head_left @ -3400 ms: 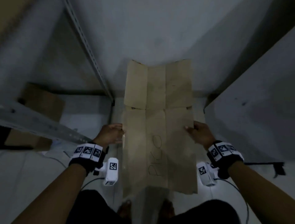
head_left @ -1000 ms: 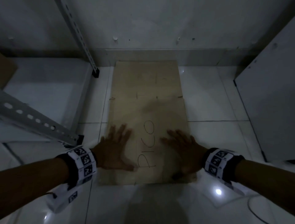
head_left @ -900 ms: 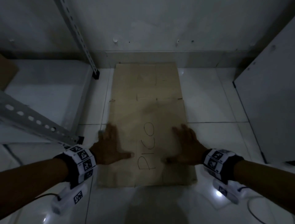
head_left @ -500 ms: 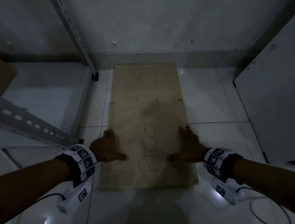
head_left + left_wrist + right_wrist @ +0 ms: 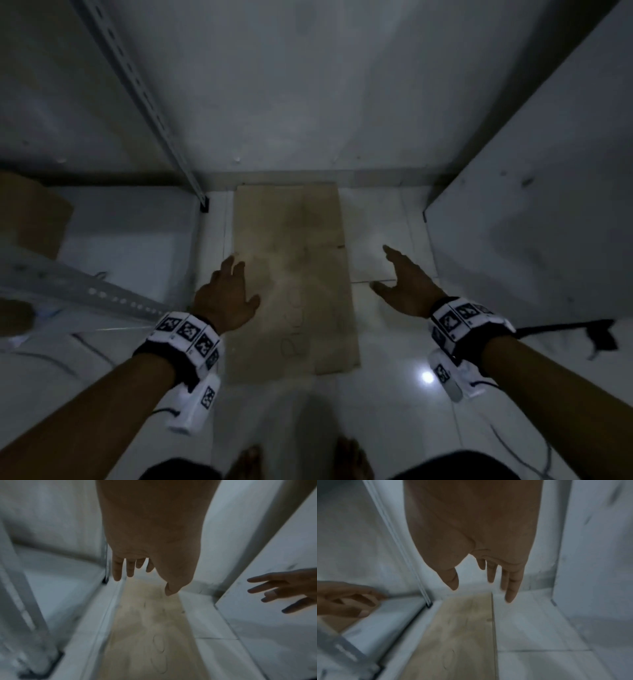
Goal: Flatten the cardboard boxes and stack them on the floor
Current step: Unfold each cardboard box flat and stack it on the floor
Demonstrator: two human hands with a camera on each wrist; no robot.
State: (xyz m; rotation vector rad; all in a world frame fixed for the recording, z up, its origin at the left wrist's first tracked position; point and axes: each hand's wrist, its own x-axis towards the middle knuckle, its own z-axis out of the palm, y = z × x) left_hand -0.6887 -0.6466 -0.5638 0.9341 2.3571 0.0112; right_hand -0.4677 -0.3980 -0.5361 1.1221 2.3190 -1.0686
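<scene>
A flattened, light-brown corrugated cardboard box (image 5: 294, 274) lies flat on the glossy white tiled floor (image 5: 383, 253), its far short edge close to the foot of the pale back wall (image 5: 291, 85). The sheet is a long rectangle, running away from the person. A cross crease with small slits at each side edge divides the far flap section from the main panel. Faint hand-drawn dark lettering runs along the near half; blur makes it unreadable. The near right corner shows a separate flap edge standing slightly out of line with the rest. The surface looks smudged and unevenly toned in the dim light.

The left hand (image 5: 224, 296) is above the left edge of the cardboard, fingers extended and loosely spread, holding nothing; the left wrist view shows it clear of the sheet. The right hand (image 5: 406, 286) is over bare tile to the right of the cardboard, apart from it, fingers straight and thumb spread, also holding nothing. Both wrists carry white bands with black square markers.

A grey perforated metal shelf upright (image 5: 144, 99) stands on a black foot just beside the cardboard's far left corner. A white panel (image 5: 548, 205) stands to the right. Another brown cardboard piece (image 5: 30, 212) sits on the low shelf at far left. Bare feet appear at the bottom edge of the head view.
</scene>
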